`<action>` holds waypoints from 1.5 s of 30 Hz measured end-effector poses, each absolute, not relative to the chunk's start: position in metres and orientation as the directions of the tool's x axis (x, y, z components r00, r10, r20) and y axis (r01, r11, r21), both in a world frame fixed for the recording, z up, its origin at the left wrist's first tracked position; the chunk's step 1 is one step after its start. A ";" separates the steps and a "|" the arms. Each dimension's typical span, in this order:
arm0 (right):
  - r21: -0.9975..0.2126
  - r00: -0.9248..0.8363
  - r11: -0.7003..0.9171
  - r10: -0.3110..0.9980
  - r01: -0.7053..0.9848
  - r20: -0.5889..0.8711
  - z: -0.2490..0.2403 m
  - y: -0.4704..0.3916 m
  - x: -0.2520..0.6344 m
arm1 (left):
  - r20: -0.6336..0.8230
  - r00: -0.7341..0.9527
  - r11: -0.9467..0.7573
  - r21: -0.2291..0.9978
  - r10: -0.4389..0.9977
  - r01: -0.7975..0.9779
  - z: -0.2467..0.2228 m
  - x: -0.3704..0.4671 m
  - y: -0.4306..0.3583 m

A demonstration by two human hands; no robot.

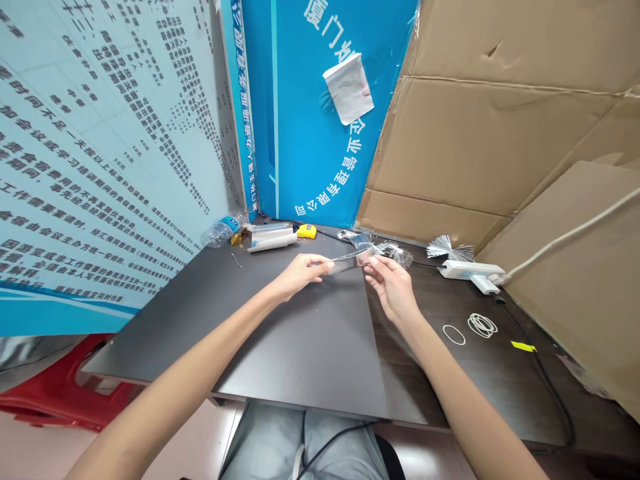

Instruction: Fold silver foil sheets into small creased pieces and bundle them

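Note:
Between my two hands, a thin strip of clear film (344, 265) is stretched above the table. My left hand (301, 275) pinches its left end between thumb and fingers. At the other end, my right hand (393, 288) has its thumb and forefinger closed on the film, the other fingers curled below. Just behind the right hand lie crumpled shiny clear plastic (361, 240) and a bunch of thin silvery strands (398, 253). Whether the film is a bag or a single sheet, I cannot tell.
A dark grey board (300, 353) covers the table's left side. Behind are a bottle (221, 231), silvery rolled pieces (273, 239) and a yellow tape measure (307, 231). Rightward lie another silvery bunch (450, 249), a power strip (467, 270), white rings (483, 325) and a yellow strip (523, 346).

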State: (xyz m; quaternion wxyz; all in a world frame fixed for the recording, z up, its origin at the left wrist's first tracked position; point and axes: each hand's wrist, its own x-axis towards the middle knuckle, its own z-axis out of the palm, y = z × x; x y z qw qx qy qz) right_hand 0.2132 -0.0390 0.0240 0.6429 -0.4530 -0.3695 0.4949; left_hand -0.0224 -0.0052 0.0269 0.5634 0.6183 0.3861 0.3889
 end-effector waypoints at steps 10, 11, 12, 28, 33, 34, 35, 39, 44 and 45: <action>-0.981 0.240 0.096 0.961 0.169 0.135 0.005 -0.033 0.215 | 0.132 0.373 -0.312 0.822 0.918 0.477 0.019 -0.022 -0.012; -0.957 0.203 0.089 0.968 0.276 0.149 0.003 -0.033 0.217 | 0.158 0.398 -0.366 0.767 0.904 0.526 0.018 -0.022 -0.014; -0.924 0.166 0.082 0.974 0.374 0.153 0.003 -0.034 0.218 | 0.173 0.423 -0.409 0.713 0.890 0.569 0.018 -0.022 -0.016; -0.581 -0.215 0.338 0.938 0.740 0.273 -0.006 -0.023 0.230 | 0.052 0.913 -0.840 0.416 0.404 0.348 0.045 -0.024 0.008; -0.575 -0.263 0.389 0.919 0.720 0.293 -0.008 -0.018 0.238 | 0.071 0.962 -0.885 0.414 0.264 0.212 0.050 -0.012 0.019; -0.582 -0.279 0.401 0.915 0.707 0.290 -0.009 -0.017 0.239 | 0.087 0.960 -0.888 0.409 0.265 0.208 0.050 -0.010 0.022; -0.592 -0.289 0.405 0.914 0.697 0.286 -0.010 -0.016 0.240 | 0.095 0.958 -0.889 0.406 0.270 0.211 0.050 -0.009 0.025; -0.646 -0.207 0.351 0.934 0.678 0.290 -0.017 -0.013 0.241 | 0.022 0.962 -0.880 0.412 0.271 0.238 0.045 -0.005 0.037; -0.720 -0.117 0.310 0.945 0.621 0.305 -0.019 -0.011 0.241 | -0.059 0.947 -0.868 0.386 0.316 0.314 0.037 -0.007 0.042; -0.737 -0.111 0.306 0.947 0.603 0.302 -0.017 -0.012 0.242 | -0.065 0.943 -0.865 0.381 0.328 0.327 0.035 -0.008 0.042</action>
